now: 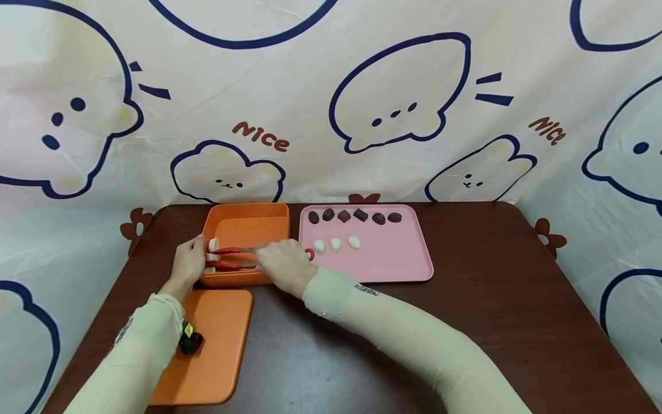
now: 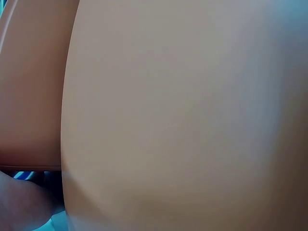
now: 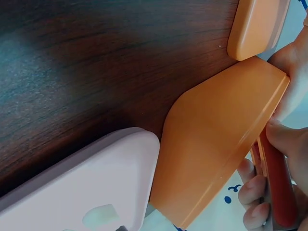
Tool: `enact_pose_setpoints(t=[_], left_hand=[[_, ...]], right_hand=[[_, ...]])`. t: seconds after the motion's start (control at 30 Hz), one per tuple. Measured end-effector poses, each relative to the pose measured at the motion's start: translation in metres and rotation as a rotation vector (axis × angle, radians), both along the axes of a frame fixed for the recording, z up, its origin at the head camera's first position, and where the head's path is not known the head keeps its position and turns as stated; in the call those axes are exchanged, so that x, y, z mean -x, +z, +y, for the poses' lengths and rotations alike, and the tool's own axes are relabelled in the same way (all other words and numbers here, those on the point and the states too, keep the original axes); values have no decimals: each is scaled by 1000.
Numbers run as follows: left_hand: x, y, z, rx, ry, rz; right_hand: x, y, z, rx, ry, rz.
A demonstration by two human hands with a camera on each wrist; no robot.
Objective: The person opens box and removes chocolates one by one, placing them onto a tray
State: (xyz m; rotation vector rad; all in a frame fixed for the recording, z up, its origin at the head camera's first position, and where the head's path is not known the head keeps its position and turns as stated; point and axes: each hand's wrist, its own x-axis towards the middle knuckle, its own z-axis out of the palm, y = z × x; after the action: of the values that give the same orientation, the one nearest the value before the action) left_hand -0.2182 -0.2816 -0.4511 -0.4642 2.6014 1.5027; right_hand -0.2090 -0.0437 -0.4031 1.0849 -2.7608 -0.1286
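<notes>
My right hand (image 1: pixel 286 264) grips a pair of red-tipped tongs (image 1: pixel 227 266) across the orange box (image 1: pixel 235 280). At the box's left side the tong tips spread on either side of a small white chocolate (image 1: pixel 212 257). Another white chocolate (image 1: pixel 213 244) lies just behind it, against the left wall. My left hand (image 1: pixel 186 267) holds the box by its left wall. In the right wrist view, curled fingers (image 3: pixel 252 190) wrap the tongs' red part (image 3: pixel 281 192). The left wrist view is mostly filled by a blurred orange surface (image 2: pixel 168 106).
A pink tray (image 1: pixel 393 259) right of the box bears a row of several dark chocolates (image 1: pixel 343 216) and three white ones (image 1: pixel 335 245). An orange lid (image 1: pixel 217 351) lies in front of the box, under my left forearm. Patterned cloth (image 1: pixel 310 103) hangs behind the dark table (image 1: pixel 491 276).
</notes>
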Motion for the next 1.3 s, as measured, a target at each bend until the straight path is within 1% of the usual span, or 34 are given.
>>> enact_pose_setpoints(t=[0.17, 0.3, 0.37, 0.5, 0.57, 0.77, 0.93, 1.1, 1.2, 1.3], left_hand=[[0, 0, 2, 44, 11, 8], [-1, 0, 3, 57, 17, 27], [-1, 1, 3, 50, 11, 32], [-3, 1, 2, 28, -7, 19], [-4, 1, 1, 27, -2, 12], [-2, 0, 2, 59, 26, 35], [-3, 1, 2, 38, 11, 36], [-2, 1, 0, 49, 15, 46], [-1, 1, 0, 60, 21, 37], [-1, 2, 2, 51, 24, 26]], right_hand=[[-2, -2, -1, -10, -2, 2], [-2, -5, 2, -20, -10, 15], [-2, -6, 3, -21, -14, 20], [-2, -8, 5, -7, -18, 21], [-2, -8, 6, 2, -18, 22], [-3, -6, 10, 18, -15, 27], [-5, -4, 16, 25, -29, 10], [-6, -3, 26, 46, -42, -16], [-7, -4, 32, 69, -46, -22], [-7, -4, 38, 77, -56, -23]])
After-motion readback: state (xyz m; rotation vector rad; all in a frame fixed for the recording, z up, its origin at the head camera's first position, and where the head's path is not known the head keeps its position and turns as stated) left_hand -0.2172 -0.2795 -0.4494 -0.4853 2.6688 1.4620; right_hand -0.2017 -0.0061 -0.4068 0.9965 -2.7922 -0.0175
